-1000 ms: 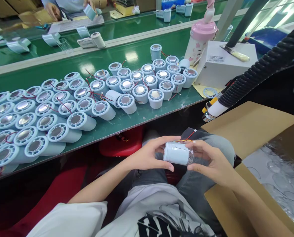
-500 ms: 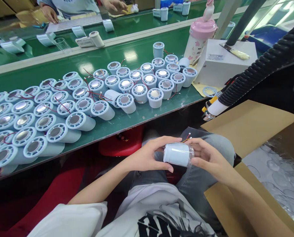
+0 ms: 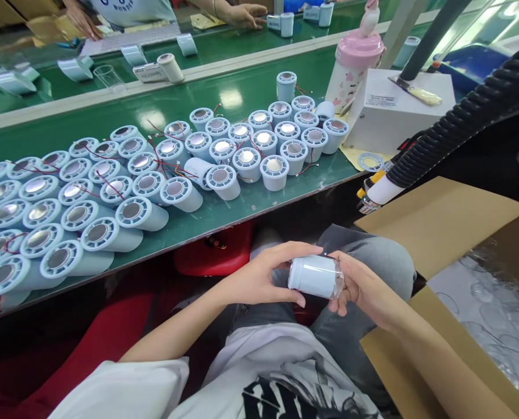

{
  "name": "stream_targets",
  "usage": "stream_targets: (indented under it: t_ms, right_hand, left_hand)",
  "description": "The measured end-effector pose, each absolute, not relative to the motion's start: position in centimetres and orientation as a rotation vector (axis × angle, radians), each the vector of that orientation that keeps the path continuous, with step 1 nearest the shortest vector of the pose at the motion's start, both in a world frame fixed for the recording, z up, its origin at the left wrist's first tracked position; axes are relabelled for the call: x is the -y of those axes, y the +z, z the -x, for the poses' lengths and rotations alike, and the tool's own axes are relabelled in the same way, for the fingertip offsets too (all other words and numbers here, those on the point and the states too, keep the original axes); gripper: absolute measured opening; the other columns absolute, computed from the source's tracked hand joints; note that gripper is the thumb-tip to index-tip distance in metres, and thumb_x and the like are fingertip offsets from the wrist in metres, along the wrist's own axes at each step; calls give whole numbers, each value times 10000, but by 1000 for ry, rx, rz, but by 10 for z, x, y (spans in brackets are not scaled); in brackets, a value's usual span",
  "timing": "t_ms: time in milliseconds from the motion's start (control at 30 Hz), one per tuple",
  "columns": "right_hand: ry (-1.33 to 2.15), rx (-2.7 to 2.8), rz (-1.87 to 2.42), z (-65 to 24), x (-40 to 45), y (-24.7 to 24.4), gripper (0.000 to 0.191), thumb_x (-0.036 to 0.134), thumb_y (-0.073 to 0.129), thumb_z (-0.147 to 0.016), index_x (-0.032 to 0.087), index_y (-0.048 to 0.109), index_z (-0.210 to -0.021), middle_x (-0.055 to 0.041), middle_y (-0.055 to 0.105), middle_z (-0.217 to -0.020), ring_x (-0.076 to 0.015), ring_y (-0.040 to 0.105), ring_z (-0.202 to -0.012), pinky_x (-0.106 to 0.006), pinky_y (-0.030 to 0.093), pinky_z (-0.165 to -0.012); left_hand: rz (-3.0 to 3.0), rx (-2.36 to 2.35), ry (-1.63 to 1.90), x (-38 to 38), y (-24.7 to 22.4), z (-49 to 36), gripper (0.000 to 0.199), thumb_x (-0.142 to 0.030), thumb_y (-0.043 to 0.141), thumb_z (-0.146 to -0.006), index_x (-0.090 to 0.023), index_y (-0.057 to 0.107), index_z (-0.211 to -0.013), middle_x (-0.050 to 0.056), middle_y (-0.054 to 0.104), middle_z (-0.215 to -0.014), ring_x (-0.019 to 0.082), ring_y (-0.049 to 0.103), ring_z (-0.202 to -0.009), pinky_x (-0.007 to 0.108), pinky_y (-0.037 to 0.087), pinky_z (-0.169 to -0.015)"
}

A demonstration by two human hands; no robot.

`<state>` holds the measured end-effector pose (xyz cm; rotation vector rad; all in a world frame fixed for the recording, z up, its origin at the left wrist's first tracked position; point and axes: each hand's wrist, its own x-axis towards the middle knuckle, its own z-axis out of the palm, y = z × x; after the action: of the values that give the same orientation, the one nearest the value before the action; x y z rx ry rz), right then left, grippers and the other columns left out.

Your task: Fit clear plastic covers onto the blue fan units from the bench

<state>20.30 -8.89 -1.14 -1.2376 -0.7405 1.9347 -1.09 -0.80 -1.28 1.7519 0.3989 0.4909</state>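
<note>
Over my lap I hold a light blue cylinder (image 3: 314, 275) lying on its side, with a clear plastic sleeve around it. The sleeve sticks out past the cylinder's right end. My left hand (image 3: 266, 276) grips the left end, thumb below and fingers above. At the other end, my right hand (image 3: 358, 279) closes on the clear sleeve, its fingers curled under and behind. Several similar blue cylinders (image 3: 181, 194), with round silvery centres and thin red wires, stand in rows on the green bench (image 3: 224, 224).
To my right an open cardboard box (image 3: 443, 227) holds clear plastic rings. Above it hangs a black corrugated hose (image 3: 451, 122). A white machine box (image 3: 393, 110) and a pink-lidded bottle (image 3: 358, 55) stand on the bench. Across a conveyor, a co-worker's hand (image 3: 246, 14) reaches out.
My right hand has rolled over the sleeve end, its fingers now underneath, and the wires at the cylinder are mostly hidden. The co-worker's hand has moved right. One far cylinder has shifted slightly.
</note>
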Motion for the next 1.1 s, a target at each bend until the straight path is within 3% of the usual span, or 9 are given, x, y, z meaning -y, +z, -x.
stream_targets:
  t_ms: [300,467,567,633,700,767,833,933,1100]
  right_hand:
    - [2159,525,1221,-200,87,-15,596,679,367,-887,130,589,-828,-65,676,-592,-65,540,-343,-99,386,-302]
    - [2312,418,1193,-198,87,-16,771,603,114,-962,95,632,-699,-53,605,-504,-43,489,-292,-88,327,-267]
    - [2163,643,1275,-198,91,-17,678,589,175,-965,116,601,-731,-47,607,-527,-78,532,-341,-132,406,-310]
    - [1794,934,1394,-202,93,-19,394,461,344,-974,152,573,-889,-46,662,-673,-126,629,-488,-193,514,-422]
    - [1316,1296,1413,-207,95,-21,201,263,489,-929,202,512,-1120,-92,676,-1056,-185,693,-841,-294,596,-678]
    - [916,1668,1257,-212,95,-22,443,102,534,-876,276,449,-1274,-90,471,-1414,-226,549,-1201,-398,519,-950]
    - [730,1900,1087,-215,94,-21,541,25,540,-852,328,475,-1297,-47,383,-1493,-236,429,-1322,-441,429,-1058]
    - [988,1770,1127,-214,96,-20,543,78,643,-831,355,520,-1282,-31,514,-1390,-230,514,-1248,-386,491,-1004]
    - [1664,1112,1021,-209,98,-19,438,295,661,-868,394,529,-1274,-1,650,-1192,-184,667,-975,-316,575,-824]
  left_hand:
    - [-1795,-379,524,8,-14,11,806,-189,815,-657,-331,464,-1368,83,439,-1461,263,414,-1346,408,324,-1126]
    - [-1789,-412,518,13,-8,10,673,-205,761,-727,-321,498,-1336,92,502,-1369,257,482,-1266,385,442,-1024]
    - [-1690,-493,483,17,-4,10,634,-235,733,-756,-297,481,-1335,97,500,-1330,249,494,-1236,336,520,-924]
    - [-1610,-555,456,20,-2,11,637,-251,729,-761,-281,465,-1340,96,503,-1309,237,528,-1188,330,535,-905]
    - [-1536,-597,425,21,0,11,642,-268,727,-764,-264,453,-1345,98,509,-1296,226,564,-1129,337,539,-899]
    - [-1478,-622,399,21,2,10,643,-289,716,-775,-252,440,-1355,105,517,-1295,221,591,-1073,338,546,-871]
    - [-1437,-625,376,20,3,10,647,-319,699,-790,-245,423,-1371,109,543,-1269,217,616,-1013,334,556,-822]
    - [-1447,-584,364,17,4,11,711,-325,729,-762,-256,419,-1397,106,569,-1266,232,621,-1030,342,543,-847]
    - [-1433,-496,391,12,6,15,736,-181,746,-739,-309,440,-1396,87,434,-1458,259,504,-1260,376,452,-1026]
